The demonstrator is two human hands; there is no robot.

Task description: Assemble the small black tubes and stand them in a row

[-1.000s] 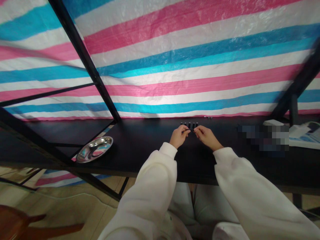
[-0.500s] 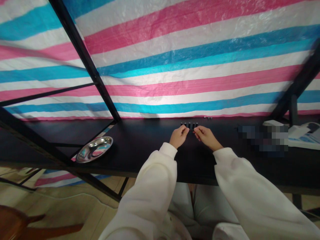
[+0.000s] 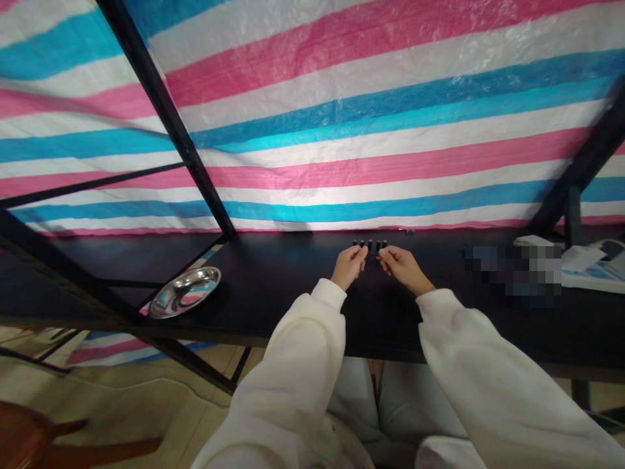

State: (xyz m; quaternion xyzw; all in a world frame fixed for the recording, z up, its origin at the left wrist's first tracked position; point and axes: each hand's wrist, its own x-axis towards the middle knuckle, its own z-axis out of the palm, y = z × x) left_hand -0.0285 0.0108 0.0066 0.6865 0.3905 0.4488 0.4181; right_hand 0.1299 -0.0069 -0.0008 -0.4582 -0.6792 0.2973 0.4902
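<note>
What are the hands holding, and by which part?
Cannot tell: left hand and right hand have fingertips nearly touching beside a row of small dark pieces on the table; anything pinched between them is too small to see.

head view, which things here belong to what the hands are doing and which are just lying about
In use: left hand, right hand, small dark part pinched between them, row of small dark pegs just beyond.
Lying about: steel dish at the table left edge, papers far right.
</note>
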